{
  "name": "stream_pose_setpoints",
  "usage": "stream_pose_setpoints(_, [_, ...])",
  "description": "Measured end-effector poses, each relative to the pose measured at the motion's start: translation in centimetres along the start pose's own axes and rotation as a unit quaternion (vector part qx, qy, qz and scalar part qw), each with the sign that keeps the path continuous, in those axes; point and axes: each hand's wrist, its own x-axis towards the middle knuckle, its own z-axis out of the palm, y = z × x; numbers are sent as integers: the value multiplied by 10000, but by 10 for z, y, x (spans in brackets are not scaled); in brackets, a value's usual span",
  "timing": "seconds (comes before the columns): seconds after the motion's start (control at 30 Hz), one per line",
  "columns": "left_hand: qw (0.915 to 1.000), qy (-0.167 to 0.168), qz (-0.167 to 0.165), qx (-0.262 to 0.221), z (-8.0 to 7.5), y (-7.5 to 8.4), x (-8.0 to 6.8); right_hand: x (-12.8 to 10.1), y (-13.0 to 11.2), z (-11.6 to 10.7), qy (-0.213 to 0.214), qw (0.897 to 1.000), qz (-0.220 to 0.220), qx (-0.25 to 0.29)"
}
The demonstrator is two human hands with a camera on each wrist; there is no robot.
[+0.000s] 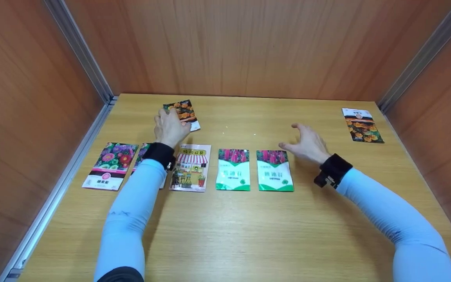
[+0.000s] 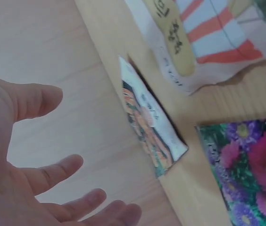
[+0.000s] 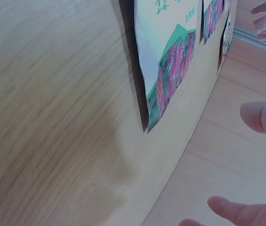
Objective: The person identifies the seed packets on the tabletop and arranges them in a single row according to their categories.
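Note:
My left hand [image 1: 171,127] hovers over a seed packet with orange flowers [image 1: 186,111] near the table's back left. In the left wrist view its fingers are spread, and a gap shows between them and that packet [image 2: 147,117]. My right hand [image 1: 307,145] is held above the table with thumb and fingers apart, holding nothing. Nearest to it lies a green and white packet with magenta flowers [image 1: 275,172]; a matching packet [image 1: 233,172] lies to its left. Beside my left wrist is a packet with a striped awning picture [image 1: 190,168].
A packet of pink and purple flowers [image 1: 110,166] lies at the left of the front row; a similar packet [image 1: 142,152] is partly hidden by my left arm. Another orange-flower packet [image 1: 362,125] lies at back right. Wooden panels [image 1: 225,47] enclose the table's back and sides.

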Motion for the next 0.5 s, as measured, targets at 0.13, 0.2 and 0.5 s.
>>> stream_pose_setpoints(0.13, [9988, -231, -404, 120, 7, 2, 17, 1, 0, 0, 0, 10000, -2, 6])
stream_pose_setpoints(0.2, [9972, -361, -636, 120, 10, 2, 28, 1, 0, 1, -4, 10000, 2, -16])
stream_pose_setpoints(0.5, [9758, -827, -2021, -86, 26, 0, 64, 3, -9, 6, -103, 9998, -59, -131])
